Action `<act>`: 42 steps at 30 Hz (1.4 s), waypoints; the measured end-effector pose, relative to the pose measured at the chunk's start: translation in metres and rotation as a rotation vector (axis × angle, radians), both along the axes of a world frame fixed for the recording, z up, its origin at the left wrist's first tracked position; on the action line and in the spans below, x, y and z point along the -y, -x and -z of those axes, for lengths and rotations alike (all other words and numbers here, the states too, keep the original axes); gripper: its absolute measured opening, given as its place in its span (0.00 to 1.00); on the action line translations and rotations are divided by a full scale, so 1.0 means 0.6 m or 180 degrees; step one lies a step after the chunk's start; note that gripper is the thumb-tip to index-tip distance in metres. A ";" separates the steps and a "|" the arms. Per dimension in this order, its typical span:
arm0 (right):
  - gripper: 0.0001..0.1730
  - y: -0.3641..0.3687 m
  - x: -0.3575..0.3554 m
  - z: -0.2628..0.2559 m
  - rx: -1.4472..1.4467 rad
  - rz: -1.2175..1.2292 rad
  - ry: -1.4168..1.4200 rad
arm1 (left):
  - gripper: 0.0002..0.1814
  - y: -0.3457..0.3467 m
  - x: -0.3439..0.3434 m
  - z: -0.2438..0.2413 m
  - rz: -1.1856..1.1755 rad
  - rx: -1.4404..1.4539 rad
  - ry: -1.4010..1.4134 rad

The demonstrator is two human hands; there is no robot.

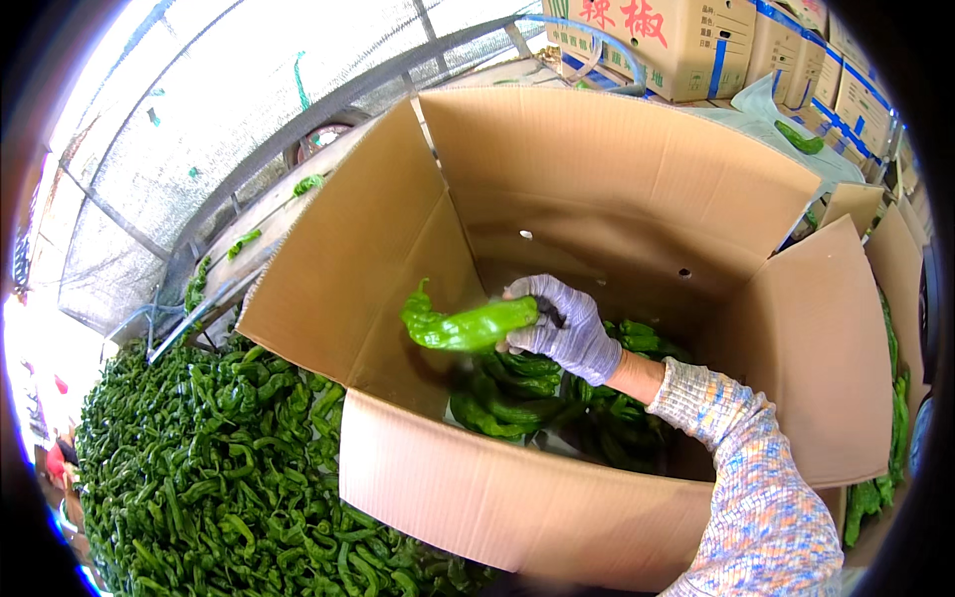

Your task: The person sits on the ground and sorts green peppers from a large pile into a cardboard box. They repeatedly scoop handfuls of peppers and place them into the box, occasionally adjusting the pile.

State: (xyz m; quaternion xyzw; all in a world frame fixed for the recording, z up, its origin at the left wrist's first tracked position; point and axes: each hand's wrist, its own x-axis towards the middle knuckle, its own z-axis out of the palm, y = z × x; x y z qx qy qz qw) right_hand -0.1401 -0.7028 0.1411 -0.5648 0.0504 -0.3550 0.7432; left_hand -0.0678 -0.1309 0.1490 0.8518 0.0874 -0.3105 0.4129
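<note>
My right hand (571, 328), in a grey-purple knit glove with bare fingertips, grips a long green pepper (477, 324) by one end. The pepper lies nearly level, its curled tip pointing left, above the inside of an open cardboard box (522, 507). Below the hand, on the box's bottom, rest several green peppers (515, 410), partly in shadow. My left hand is out of view. Left of the box a large heap of green peppers (224, 477) spreads out.
Printed cartons with blue tape (664, 45) are stacked at the upper right. Another open box (899, 261) with peppers stands at the right edge. A pepper (798, 138) lies on pale plastic sheeting (768, 112) behind the box. A curved metal frame (261, 127) runs along the upper left.
</note>
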 end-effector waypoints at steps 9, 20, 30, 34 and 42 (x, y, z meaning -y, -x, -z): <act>0.21 0.002 -0.022 -0.030 0.0110 0.0315 0.0623 | 0.16 0.010 0.023 -0.040 0.0177 -0.0019 0.0047; 0.20 -0.023 0.044 -0.227 0.0686 0.1327 0.0344 | 0.17 0.035 -0.027 -0.039 0.0219 0.0340 0.0277; 0.17 0.025 0.255 -0.210 0.0377 0.0842 -0.0449 | 0.22 0.009 -0.072 -0.058 -0.0095 0.0764 0.0893; 0.18 -0.060 -0.044 -0.220 0.0006 -0.0404 0.0218 | 0.19 0.061 -0.157 -0.092 -0.0747 0.0679 0.0760; 0.15 -0.253 -0.479 -0.112 -0.1991 -0.2862 0.1033 | 0.21 0.093 -0.217 -0.091 -0.0538 0.0786 0.0829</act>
